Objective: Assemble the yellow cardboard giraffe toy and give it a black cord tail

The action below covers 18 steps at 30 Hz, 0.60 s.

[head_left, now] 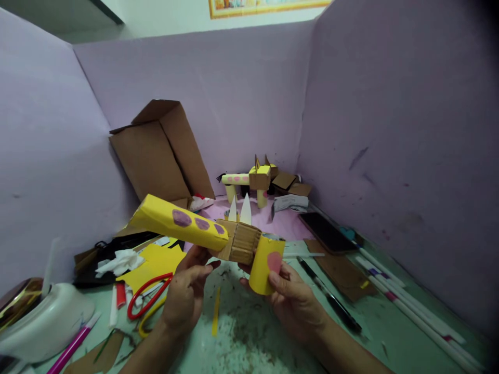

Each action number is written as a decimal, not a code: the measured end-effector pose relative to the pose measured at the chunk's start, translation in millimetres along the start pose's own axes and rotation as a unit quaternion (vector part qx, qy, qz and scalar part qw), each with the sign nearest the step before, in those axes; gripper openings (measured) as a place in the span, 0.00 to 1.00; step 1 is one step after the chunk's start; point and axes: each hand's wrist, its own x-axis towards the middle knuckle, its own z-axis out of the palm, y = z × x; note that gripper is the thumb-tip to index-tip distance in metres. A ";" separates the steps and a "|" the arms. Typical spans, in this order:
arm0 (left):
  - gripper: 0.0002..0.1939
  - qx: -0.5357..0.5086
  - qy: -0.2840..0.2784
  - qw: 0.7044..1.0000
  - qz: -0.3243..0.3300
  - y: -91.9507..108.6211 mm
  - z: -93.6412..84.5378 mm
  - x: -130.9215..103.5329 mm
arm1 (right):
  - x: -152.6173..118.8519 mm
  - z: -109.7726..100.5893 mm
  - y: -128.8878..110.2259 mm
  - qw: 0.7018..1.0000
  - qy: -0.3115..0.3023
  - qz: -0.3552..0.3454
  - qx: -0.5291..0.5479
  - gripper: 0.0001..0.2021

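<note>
- Pot (58, 332), white, well off to the left of the left fingers.
- Marker (72, 347), pink, lying beyond the pot, on the outer side of the left wrist.
- Tissue (119, 262), white and crumpled, left of the left fingers.
- Handle loops (148, 285), one red and one yellow, just left of the left hand.
- Yellow paper (154, 264), cut in ragged pieces, near the left knuckles.
- Cardboard box (156, 156), brown, tilted against the wall beyond the left fingers.
- Long yellow tube (185, 224), with purple spots, slanting above the left fingers.
- Left hand (183, 293): fingers half curled, partly hidden behind the long tube, thumb tip apart from it; cannot tell how firmly they hold.
- Yellow strip (216, 311), flat on the table between the two hands.
- Cardboard block (244, 244), joining both tubes, raised between the left and right fingers, two white paper points (245, 210) showing above it.
- Cardboard animal (259, 180), standing well beyond both sets of fingers.
- Short yellow tube (265, 270), pink-spotted, in the right fingers.
- Right hand (292, 301): closed round the short tube, thumb in front, other fingers behind.
- Phone (326, 232), beyond and right of the right fingers.
- Black pen (331, 296), just right of the right hand.
- White rods (421, 317), furthest right of those fingers.
</note>
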 end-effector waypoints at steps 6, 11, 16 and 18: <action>0.20 -0.019 -0.023 0.998 -0.047 8.4 -0.8 0.3 | 1.3 -1.0 1.4 1.000 0.006 0.000 -0.019 0.18; 0.19 -0.007 -0.046 0.999 -0.018 1.3 2.0 -2.3 | -0.5 1.3 1.6 0.999 -0.001 -0.008 -0.051 0.19; 0.26 0.014 -0.068 0.997 0.012 -9.0 3.1 -1.5 | -3.3 5.0 3.0 0.994 -0.016 -0.021 -0.101 0.20; 0.27 0.011 -0.080 0.997 0.001 -10.8 1.7 0.1 | -3.9 5.9 2.9 0.993 -0.018 -0.025 -0.113 0.21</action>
